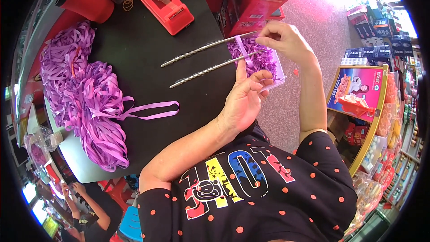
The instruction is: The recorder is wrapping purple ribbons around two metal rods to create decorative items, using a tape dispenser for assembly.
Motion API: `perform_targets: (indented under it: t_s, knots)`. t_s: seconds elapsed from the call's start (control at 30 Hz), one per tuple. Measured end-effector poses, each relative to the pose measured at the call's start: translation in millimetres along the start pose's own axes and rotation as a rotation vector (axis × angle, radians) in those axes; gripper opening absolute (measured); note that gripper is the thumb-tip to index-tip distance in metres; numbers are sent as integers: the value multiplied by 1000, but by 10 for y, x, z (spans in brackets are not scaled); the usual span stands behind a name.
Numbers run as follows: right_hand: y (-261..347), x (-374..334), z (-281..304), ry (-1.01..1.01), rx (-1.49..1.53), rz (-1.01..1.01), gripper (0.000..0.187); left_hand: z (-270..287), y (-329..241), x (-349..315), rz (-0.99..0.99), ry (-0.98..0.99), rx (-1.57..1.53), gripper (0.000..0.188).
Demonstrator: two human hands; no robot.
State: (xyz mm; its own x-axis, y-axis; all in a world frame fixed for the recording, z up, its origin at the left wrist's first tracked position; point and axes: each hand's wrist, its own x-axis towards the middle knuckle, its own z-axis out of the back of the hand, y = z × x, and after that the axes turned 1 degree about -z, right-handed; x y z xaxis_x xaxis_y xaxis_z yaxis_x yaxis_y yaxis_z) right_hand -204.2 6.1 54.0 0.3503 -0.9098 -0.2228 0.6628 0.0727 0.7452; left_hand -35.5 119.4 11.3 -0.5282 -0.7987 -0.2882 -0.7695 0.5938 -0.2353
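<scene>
Two long twisted metal rods (197, 77) point out over the dark table, side by side. A purple ribbon band (241, 47) is looped across both rods near their right ends. My left hand (244, 101) is below the rods, its index finger stretched up to the nearer rod by the band, the other fingers loosely bent and apart. My right hand (286, 42) is at the right end of the farther rod, thumb and fingers pinched together; what lies between them is hidden. Under the rods' right ends a lilac plastic box (280, 69) is full of short purple ribbon pieces (260, 62).
A big heap of purple ribbon (85, 98) covers the table's left side, one loop (156, 109) reaching out. At the back stand a red tape dispenser (168, 6) and a red cup (87, 2). A red carton (255, 0) stands beyond the box. Another person (96, 215) is at lower left.
</scene>
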Motion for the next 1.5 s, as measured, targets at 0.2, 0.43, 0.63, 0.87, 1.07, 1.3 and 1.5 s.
perform_targets:
  t_s: [0.2,0.43,0.63,0.87,1.07,1.3,1.5]
  knots:
    - [338,72,-106,12,-436,640,20,-45,11,13,8,-37,-9,86]
    - [277,155,-39,126,-554,676,15,-29,1,4,4,-13,3,82]
    - [-6,20,-8,-13,-432,624,17,-40,4,-1,3,-10,10,78]
    - [139,-103,-110,-87,-515,703,34,-17,13,14,8,-7,-13,78]
    - [-218,-14,-86,-182,-407,681,38,-68,-2,-6,3,-1,11,83]
    - [80,334,-252,67,14,182,30,-210,6,-67,-65,6,1,69]
    - [-201,491,-215,227,370,-29,21,-457,-329,-487,-18,-17,593,66]
